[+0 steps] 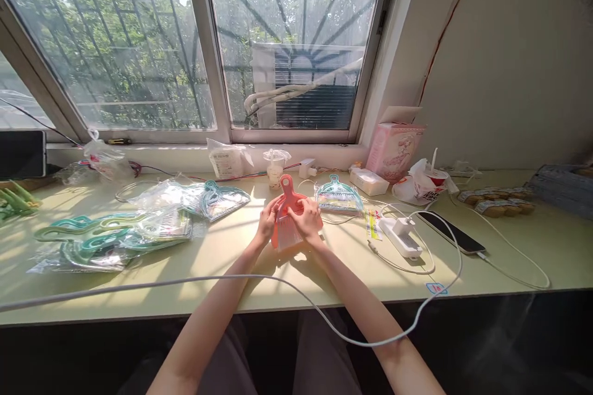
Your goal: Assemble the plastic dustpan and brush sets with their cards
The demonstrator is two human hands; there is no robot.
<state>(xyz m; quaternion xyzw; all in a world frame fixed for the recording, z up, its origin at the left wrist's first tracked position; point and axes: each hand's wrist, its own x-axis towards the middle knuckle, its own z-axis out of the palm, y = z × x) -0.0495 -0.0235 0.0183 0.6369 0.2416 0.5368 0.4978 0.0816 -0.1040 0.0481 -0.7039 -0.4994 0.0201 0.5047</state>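
A coral-coloured small dustpan (315,205) with a matching hand brush (288,236) nested against it is held upright over the middle of the table. My left hand (267,222) is closed round its left side. On the other side my right hand (306,220) grips it, the thumb lying across the front of the brush. The handle end with its hole points towards the window, and the pale bristles face me. My fingers behind the dustpan are hidden.
Bagged green dustpan sets (125,234) lie left; another set (337,197) sits behind right. A drink cup (275,173) stands at the back. On the right are a power strip (401,237), a phone (451,232) and a pink box (396,151). A white cable (185,281) crosses in front.
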